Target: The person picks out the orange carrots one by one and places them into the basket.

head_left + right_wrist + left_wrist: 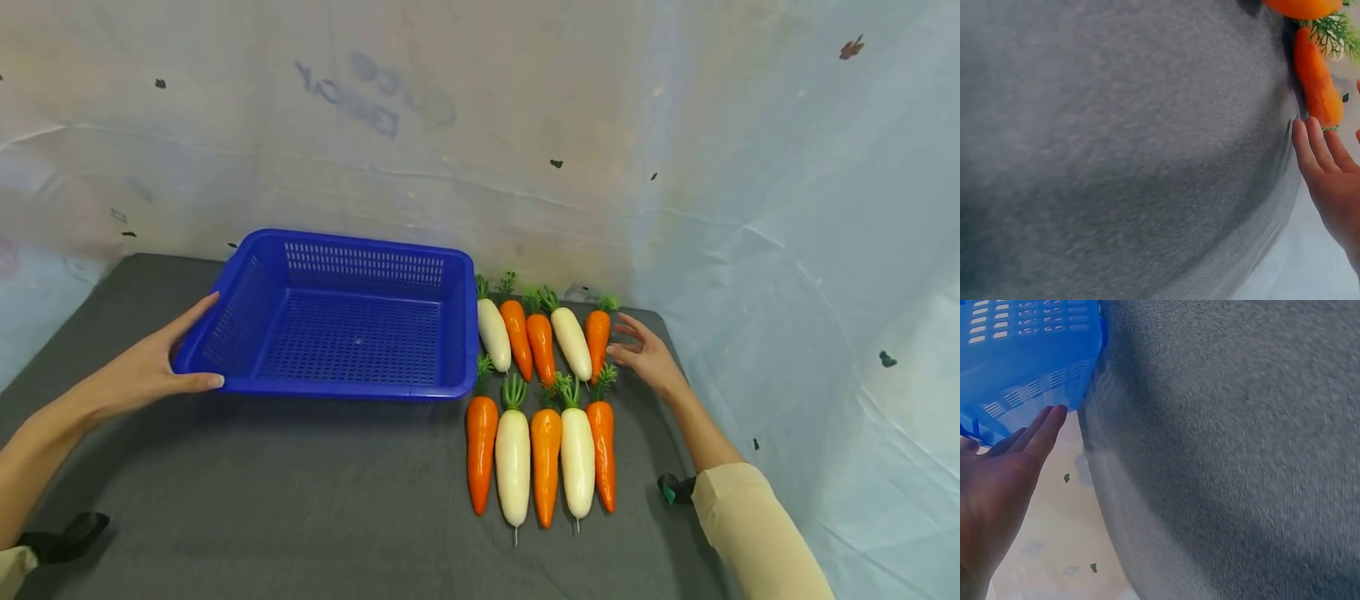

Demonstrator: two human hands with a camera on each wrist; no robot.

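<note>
A blue slotted plastic basket (345,390) stands on the left, with nothing lying in it. Around its near left corner spreads my left hand (161,362), the thumb along the front rim and the fingers straight against the outer wall, as the left wrist view also shows. My right hand (647,354) is beside the rightmost carrot (597,337) of the back row, its fingers extended; whether the fingertips touch it I cannot tell. Orange carrots (545,458) and white radishes (513,467) with green tops lie in two rows right of the basket.
A dark grey cloth (300,500) covers the table. Pale plastic sheeting (525,108) with small dark marks hangs behind it and on the right. Black straps (67,537) sit at both wrists, next to pale sleeves.
</note>
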